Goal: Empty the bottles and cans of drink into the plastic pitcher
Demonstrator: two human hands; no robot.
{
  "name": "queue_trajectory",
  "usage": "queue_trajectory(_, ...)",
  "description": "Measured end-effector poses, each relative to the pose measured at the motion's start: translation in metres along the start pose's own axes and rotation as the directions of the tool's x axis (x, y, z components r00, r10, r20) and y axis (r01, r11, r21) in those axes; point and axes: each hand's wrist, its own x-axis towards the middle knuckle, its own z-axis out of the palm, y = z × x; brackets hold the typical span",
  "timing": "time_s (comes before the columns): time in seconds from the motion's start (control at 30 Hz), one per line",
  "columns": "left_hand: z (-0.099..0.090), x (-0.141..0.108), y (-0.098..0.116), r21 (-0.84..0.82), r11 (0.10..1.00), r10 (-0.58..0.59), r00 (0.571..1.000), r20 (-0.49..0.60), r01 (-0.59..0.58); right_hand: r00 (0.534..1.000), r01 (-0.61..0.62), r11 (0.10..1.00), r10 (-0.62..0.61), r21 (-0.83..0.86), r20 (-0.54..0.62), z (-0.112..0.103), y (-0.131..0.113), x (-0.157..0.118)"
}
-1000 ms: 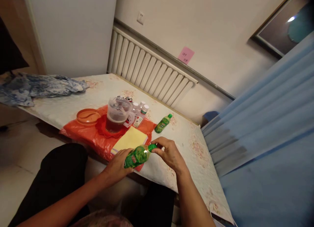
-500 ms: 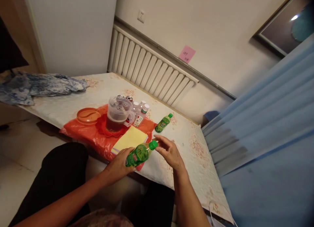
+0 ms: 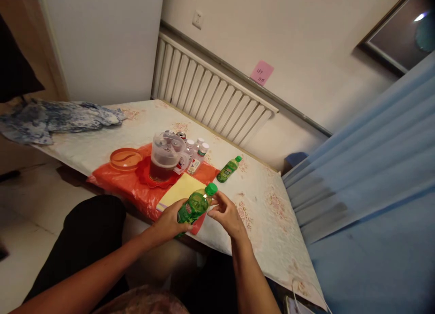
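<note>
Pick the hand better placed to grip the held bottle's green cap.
Right, most likely. The right hand is just beside the cap, its thumb and fingers apart. The left hand is wrapped around the bottle below. Whether the right fingertips touch the bottle is unclear.

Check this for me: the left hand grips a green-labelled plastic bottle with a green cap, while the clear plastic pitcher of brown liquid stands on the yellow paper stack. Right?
Not quite: the head view shows the clear plastic pitcher standing on a red, wavy-edged dish. The left hand does grip the green-capped plastic bottle.
</note>
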Motion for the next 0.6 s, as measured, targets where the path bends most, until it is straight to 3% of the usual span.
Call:
queue_trajectory(0.17, 0.001, 0.012, 0.001, -0.047, 0.998, 0.041, 0.998, 0.052, -0.039, 0.993, -0.087, 0.992, 0.079, 0.093, 0.091, 0.020, 0.019, -0.012)
queue_trajectory(0.3, 0.006, 0.020, 0.008, -0.025, 0.999, 0.028, 0.989, 0.149, -0.024, 0.996, -0.089, 0.992, 0.090, 0.088, -0.012, 0.026, 0.027, -0.013)
queue_trajectory(0.4, 0.011, 0.026, 0.010, -0.031, 0.999, 0.037, 0.977, 0.209, -0.031, 0.993, -0.079, 0.992, 0.088, 0.099, -0.085, 0.022, 0.033, -0.011)
queue_trajectory(0.5, 0.016, 0.038, -0.003, -0.019, 0.998, 0.061, 0.967, 0.246, -0.058, 0.983, -0.082, 0.989, 0.101, 0.124, -0.155, 0.009, 0.040, -0.008)
queue_trajectory(0.6, 0.017, 0.054, -0.030, 0.187, 0.981, 0.039, 0.993, 0.113, -0.060, 0.964, -0.092, 0.987, 0.121, 0.130, -0.238, -0.010, 0.047, -0.005)
